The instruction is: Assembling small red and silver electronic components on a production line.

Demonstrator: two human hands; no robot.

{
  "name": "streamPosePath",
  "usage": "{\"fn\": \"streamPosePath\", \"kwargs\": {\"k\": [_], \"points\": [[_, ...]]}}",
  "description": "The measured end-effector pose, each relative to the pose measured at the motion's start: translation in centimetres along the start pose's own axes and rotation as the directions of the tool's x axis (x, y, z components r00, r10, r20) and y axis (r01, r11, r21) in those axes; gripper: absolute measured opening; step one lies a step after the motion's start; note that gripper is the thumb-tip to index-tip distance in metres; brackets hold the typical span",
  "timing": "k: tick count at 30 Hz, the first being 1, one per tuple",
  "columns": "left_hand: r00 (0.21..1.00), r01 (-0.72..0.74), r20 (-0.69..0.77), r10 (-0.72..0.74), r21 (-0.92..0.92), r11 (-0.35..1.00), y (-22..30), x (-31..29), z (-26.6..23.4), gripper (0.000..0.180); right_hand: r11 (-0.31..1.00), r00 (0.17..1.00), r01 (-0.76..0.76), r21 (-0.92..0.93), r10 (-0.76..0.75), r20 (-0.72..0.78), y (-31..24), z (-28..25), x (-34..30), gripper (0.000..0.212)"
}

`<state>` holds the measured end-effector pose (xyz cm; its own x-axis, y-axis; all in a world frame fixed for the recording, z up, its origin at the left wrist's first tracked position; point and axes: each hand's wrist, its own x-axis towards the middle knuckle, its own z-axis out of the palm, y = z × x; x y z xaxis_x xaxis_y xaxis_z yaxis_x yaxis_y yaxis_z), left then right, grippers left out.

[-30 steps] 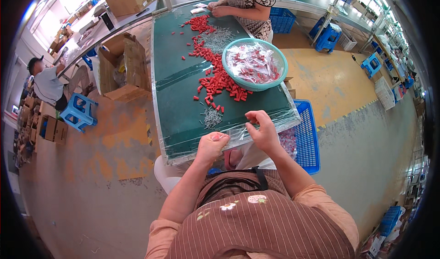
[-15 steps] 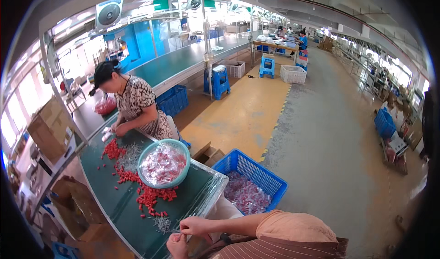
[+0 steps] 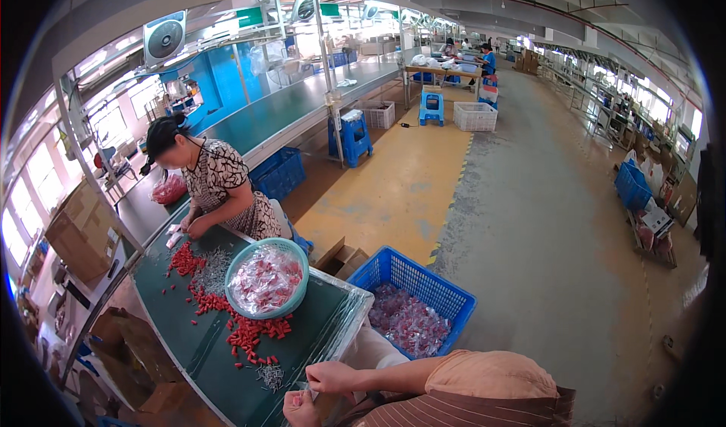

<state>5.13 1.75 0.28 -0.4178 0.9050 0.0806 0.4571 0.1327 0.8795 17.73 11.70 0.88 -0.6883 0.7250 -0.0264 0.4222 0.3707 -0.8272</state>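
At the near end of the green-topped table, my right hand (image 3: 330,377) and my left hand (image 3: 300,409) are close together. Both have their fingers pinched on what looks like a small clear plastic bag (image 3: 304,386); its contents are too small to make out. Just beyond them lies a small pile of grey metal screws or pins (image 3: 270,376). Red plastic plugs (image 3: 249,335) are strewn farther up the table. A round light-green basket (image 3: 304,291) full of clear packets with red pieces (image 3: 265,280) stands beside them.
Across the table (image 3: 178,344) a co-worker (image 3: 219,174) handles small white items, near more grey pieces (image 3: 214,270). A blue crate (image 3: 457,306) of filled packets stands on the floor right of the table, beside an open cardboard box (image 3: 340,259). Blue stools (image 3: 352,140) stand farther back.
The view has shifted slightly. My hands stay close together, with my right hand's fingers now a little farther from the grey pile. The co-worker's head has lifted slightly.
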Motion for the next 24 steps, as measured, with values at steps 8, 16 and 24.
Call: {"fn": "streamPosePath", "kwargs": {"k": [8, 16, 24], "points": [[0.992, -0.123, 0.026, 0.125, -0.069, 0.990, -4.1, -1.0, -0.1, 0.017, 0.961, 0.967, 0.072, 0.267, -0.133, 0.219, -0.4, 1.4, -0.8, 0.020], [0.987, 0.137, -0.060, -0.148, -0.159, 0.978, -4.0, -0.5, 0.9, 0.025, 0.909, 0.862, -0.324, 0.262, 0.170, 0.477, -4.0, -1.9, 0.0, 0.024], [0.900, 0.274, -0.244, -0.362, -0.330, 0.903, -5.9, -1.4, -1.9, 0.014, 0.961, 0.980, 0.199, -0.192, -0.190, 0.065, 2.5, 3.1, 8.2, 0.022]]}}
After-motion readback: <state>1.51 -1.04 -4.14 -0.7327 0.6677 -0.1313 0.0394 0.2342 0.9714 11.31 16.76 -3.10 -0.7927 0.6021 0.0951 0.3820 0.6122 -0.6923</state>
